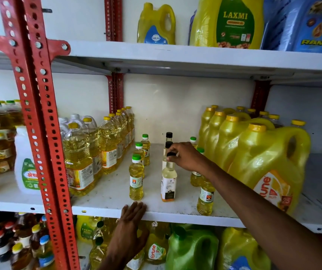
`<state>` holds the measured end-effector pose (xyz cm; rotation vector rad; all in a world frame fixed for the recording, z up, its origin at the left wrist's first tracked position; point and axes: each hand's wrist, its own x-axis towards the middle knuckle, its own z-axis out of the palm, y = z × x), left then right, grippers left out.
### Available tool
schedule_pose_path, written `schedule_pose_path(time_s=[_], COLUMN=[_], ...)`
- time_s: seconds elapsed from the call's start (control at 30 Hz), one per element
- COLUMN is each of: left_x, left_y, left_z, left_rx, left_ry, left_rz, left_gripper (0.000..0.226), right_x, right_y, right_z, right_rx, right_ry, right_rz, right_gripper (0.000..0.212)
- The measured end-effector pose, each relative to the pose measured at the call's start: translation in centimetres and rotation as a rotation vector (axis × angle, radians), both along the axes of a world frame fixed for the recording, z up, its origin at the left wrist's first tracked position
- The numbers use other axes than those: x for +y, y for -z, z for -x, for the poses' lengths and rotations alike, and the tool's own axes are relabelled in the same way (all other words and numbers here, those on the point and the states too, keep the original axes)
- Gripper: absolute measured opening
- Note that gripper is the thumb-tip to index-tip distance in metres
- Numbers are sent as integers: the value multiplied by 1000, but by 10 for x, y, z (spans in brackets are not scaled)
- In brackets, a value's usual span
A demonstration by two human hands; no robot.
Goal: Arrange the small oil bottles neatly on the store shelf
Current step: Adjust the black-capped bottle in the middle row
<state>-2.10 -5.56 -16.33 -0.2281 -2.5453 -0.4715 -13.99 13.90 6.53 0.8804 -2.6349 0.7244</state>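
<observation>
Nearest the camera, the left hand (132, 215) lies flat, its fingers (136, 207) spread and holding nothing, resting over the front lip of the middle shelf (105, 193). The right hand (187, 156) reaches in from the right; its fingers (172, 155) are pinched narrow around the black cap of the front clear bottle (168, 182), which stands upright on the shelf mid-depth.

Two more black-capped bottles (169, 135) stand behind it in a file. Three green-capped small bottles (136, 178) form a row to the left; further ones (204, 197) on the right sit partly hidden under the forearm, the front one near the shelf edge.

Judgement on the step in hand: the bottle is gripped by the cap alone, so it should be slid or lifted straight, without tipping, and set with its label forward in line with its file. The forearm passes just above the right-hand green caps; it should be withdrawn high to avoid knocking them.

Surface: white painted shelf, scuffed and dusty, on red slotted uprights (39, 117). Large yellow jugs (269, 164) crowd the right, medium oil bottles (80, 158) the left, leaving a narrow working bay. Shelves above and below hold more oil containers against a plain white wall.
</observation>
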Motion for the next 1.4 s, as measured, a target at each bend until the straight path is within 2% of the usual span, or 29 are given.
schedule_pose_path(time_s=[0.27, 0.57, 1.4], left_x=[0, 0, 2], left_y=[0, 2, -3], left_z=[0, -1, -4], left_rx=[17, 44, 2], left_ry=[13, 24, 7], left_rz=[-29, -33, -31], left_gripper=[67, 64, 67], right_x=[-7, -8, -3], right_y=[1, 1, 0], right_z=[-3, -13, -43], right_rx=[-67, -39, -20], right_ry=[19, -8, -33], right_rz=[38, 14, -10], right_gripper=[48, 36, 37])
